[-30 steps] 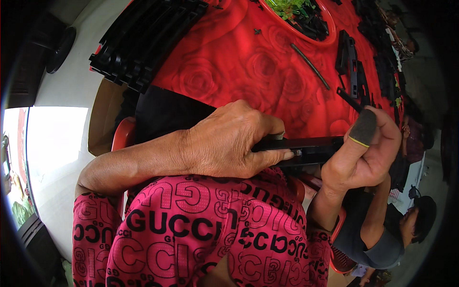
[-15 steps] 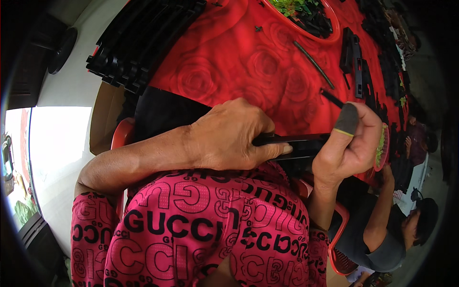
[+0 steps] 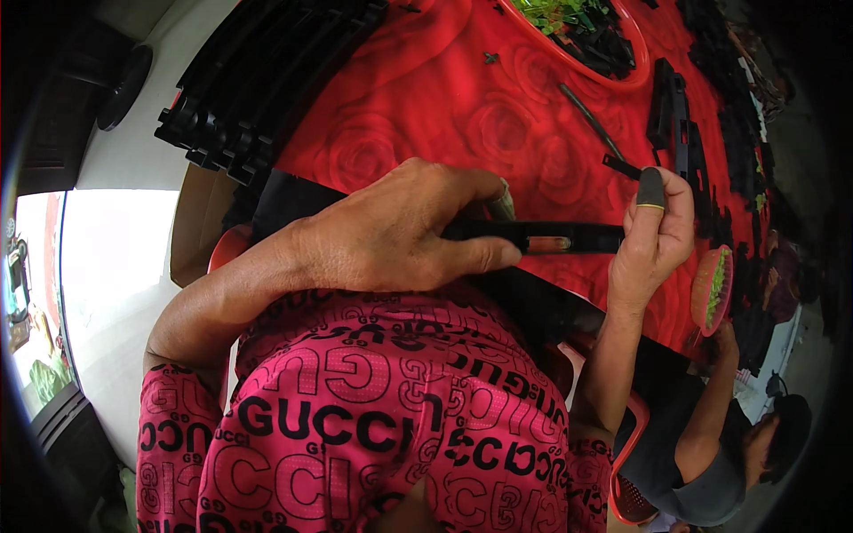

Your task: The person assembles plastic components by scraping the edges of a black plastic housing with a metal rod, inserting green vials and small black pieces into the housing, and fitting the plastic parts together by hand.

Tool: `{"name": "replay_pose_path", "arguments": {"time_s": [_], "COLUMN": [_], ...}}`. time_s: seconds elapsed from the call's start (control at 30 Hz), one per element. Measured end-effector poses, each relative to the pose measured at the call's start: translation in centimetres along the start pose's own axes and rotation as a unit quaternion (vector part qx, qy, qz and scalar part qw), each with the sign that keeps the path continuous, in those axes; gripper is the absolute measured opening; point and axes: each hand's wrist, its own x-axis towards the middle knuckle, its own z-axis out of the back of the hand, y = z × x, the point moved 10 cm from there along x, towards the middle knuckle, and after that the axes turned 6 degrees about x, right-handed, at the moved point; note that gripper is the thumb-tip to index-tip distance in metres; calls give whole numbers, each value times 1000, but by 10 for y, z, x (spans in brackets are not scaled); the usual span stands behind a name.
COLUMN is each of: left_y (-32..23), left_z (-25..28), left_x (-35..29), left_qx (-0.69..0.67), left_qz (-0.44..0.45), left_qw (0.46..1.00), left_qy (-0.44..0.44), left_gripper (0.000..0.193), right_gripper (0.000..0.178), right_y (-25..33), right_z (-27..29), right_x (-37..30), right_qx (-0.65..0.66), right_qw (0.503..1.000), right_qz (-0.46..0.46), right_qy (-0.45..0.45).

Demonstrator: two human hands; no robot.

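Observation:
My left hand (image 3: pixel 391 226) is closed around the left end of a long black plastic part (image 3: pixel 586 238), its thumb lying along the near side. The part is held level in front of my body, above the near edge of the red table. A small reddish-brown patch shows in its hollow face. At its other end, my right hand (image 3: pixel 659 226) pinches a short flat black tool (image 3: pixel 620 166), which points up and left past the dark finger cover (image 3: pixel 651 188). Whether the right fingers also grip the part is hidden.
A stack of long black parts (image 3: pixel 267 80) lies at the far left of the rose-patterned red tablecloth (image 3: pixel 355 151). A red basin (image 3: pixel 641 53) holds green and black scraps. A thin dark rod (image 3: pixel 588 120), more black parts (image 3: pixel 680 124) and a pink basket (image 3: pixel 702 293) lie right. A co-worker (image 3: pixel 711 462) sits there.
The long part has turned so its hollow face shows. My left hand has shifted a little left and up; my right hand has moved slightly up with the tool.

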Motion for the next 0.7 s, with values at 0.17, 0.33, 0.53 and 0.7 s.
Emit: {"name": "replay_pose_path", "arguments": {"time_s": [0.17, 0.33, 0.53, 0.7], "left_y": [10, 2, 18, 21], "left_z": [-1, 0, -21, -22], "left_x": [-1, -8, -7, -9], "left_qx": [-28, -11, -22, 0], "left_qz": [24, 3, 83, 88], "left_qw": [999, 998, 996, 994], "left_qy": [-16, -55, -19, -59], "left_gripper": [40, 35, 27, 24], "right_gripper": [12, 10, 12, 13], "right_y": [19, 68, 63, 44], "right_z": [-1, -15, -43, -45], "right_x": [0, -32, -56, -63], "right_qx": [-46, -107, -133, -160], "right_qw": [998, 988, 974, 963], "right_qz": [31, 61, 40, -79], "right_qy": [26, 97, 181, 201]}}
